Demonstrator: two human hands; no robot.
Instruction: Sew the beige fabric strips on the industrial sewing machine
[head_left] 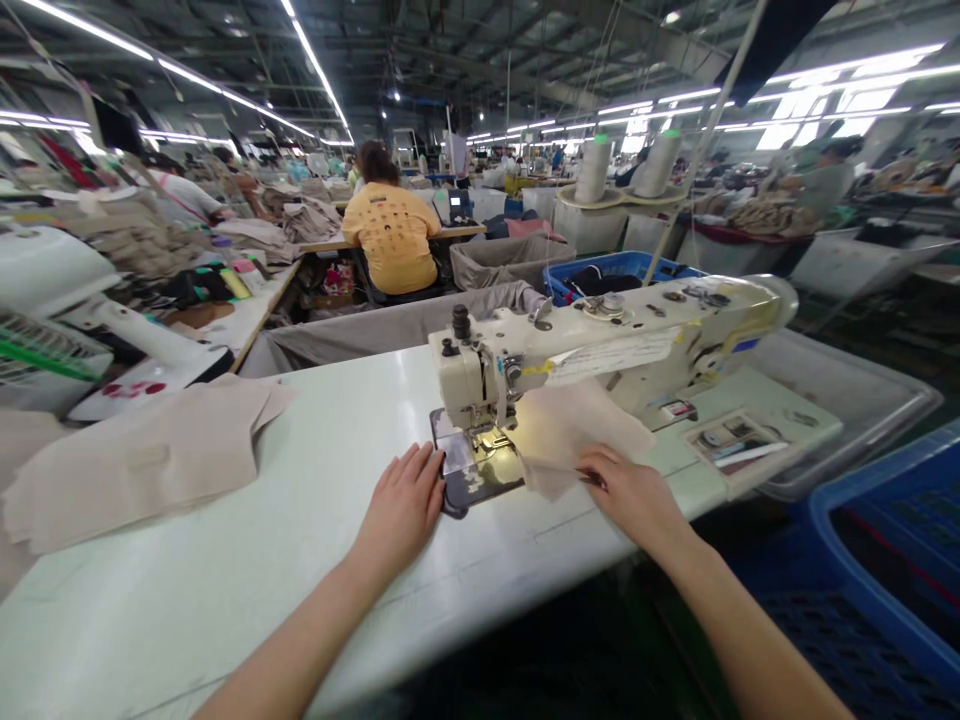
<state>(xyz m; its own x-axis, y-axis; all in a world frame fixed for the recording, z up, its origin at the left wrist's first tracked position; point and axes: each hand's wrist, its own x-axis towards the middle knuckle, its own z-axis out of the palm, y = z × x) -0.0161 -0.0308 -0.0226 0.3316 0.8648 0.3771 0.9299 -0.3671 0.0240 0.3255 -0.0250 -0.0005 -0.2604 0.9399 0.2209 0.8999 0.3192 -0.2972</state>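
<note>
A white sewing machine (600, 340) stands on the pale table, its lamp lighting the metal plate (480, 485) under the needle. My left hand (405, 495) lies flat, fingers stretched and close together, its fingertips at the left edge of that plate. To the right of the needle, a beige fabric piece (577, 430) spreads under the machine arm. My right hand (619, 485) has its fingers curled in a pinch at the fabric's near right edge. A small dark thing shows at those fingertips, too unclear to name.
Beige fabric pieces (150, 455) lie stacked on the table's left. A white lamp-like device (142, 340) is behind them. Blue crates (892, 530) stand at the right, beside a clear plastic bin (840, 370). Beyond the table, a person in a yellow shirt (394, 235) sits facing away.
</note>
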